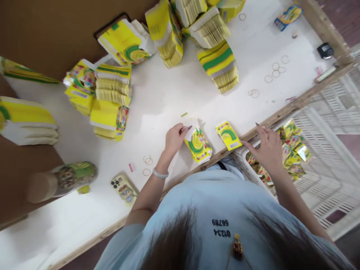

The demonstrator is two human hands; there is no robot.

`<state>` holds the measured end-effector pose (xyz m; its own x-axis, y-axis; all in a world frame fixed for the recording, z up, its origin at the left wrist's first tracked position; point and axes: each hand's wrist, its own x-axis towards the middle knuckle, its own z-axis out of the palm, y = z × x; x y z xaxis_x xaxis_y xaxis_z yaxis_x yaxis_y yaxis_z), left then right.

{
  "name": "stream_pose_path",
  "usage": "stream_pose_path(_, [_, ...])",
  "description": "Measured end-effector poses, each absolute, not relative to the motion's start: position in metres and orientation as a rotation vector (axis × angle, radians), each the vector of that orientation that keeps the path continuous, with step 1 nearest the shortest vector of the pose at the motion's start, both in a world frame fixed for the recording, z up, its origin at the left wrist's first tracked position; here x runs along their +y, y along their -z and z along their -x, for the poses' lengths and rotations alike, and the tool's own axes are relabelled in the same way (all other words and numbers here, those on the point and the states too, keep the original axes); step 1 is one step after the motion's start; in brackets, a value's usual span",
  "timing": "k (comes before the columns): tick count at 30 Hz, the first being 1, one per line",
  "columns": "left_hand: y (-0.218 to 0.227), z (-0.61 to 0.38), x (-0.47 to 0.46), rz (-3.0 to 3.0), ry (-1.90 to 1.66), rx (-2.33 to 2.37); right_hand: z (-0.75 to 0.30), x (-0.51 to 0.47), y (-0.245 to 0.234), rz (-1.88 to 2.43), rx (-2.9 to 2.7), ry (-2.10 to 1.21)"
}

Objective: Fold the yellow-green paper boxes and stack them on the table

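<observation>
My left hand point(174, 139) pinches the white flap of a yellow carton point(198, 144) with a green swirl print. That carton lies on a small pile of similar ones near the table's front edge. To the right, a single yellow carton point(228, 135) with a barcode rests by the wooden edge. My right hand point(267, 148) is open, its thumb beside that carton's corner and its fingers spread. Below this hand, a white plastic basket point(241, 159) holds many small yellow packs point(289, 150).
Stacks of flat yellow cartons point(218, 62) stand at the back and left. Rubber bands point(268, 78) are scattered about. A phone point(124, 188) and a jar point(75, 178) are at left. A blue box point(288, 17) lies at far right. A wooden rim point(298, 99) edges the table.
</observation>
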<state>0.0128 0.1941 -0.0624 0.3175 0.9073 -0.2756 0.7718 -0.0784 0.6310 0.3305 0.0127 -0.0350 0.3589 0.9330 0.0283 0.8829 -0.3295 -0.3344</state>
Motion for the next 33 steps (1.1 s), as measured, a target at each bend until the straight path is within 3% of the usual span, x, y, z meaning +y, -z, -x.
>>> stream_pose_path(3, [0.057, -0.006, 0.196, -2.058, -0.185, 1.45, -0.284, 0.034, 0.044, 2.266, -1.677, -0.024])
stream_pose_path(7, [0.052, 0.002, 0.198, -2.302, -0.242, 1.384, -0.25, 0.057, 0.05, 2.203, -1.756, -0.103])
stream_pose_path(12, [0.043, 0.009, 0.194, -2.386, -0.642, 1.315, -0.279, 0.037, 0.028, 2.317, -1.815, -0.207])
stream_pose_path(17, [0.036, 0.001, 0.188, -2.073, -1.02, 1.229, -0.354, -0.013, -0.017, 2.647, -1.412, 0.076])
stream_pose_path(21, [0.026, -0.021, 0.179, -1.822, -1.123, 1.198, -0.324, 0.01, -0.019, 2.302, -1.538, 0.0])
stream_pose_path(25, [0.009, -0.042, 0.164, -1.828, -1.202, 1.123, -0.232, 0.071, 0.0, 1.752, -1.62, -0.303])
stream_pose_path(33, [0.001, -0.038, 0.153, -1.714, -1.328, 1.073, -0.182, 0.096, 0.015, 1.484, -1.625, -0.436])
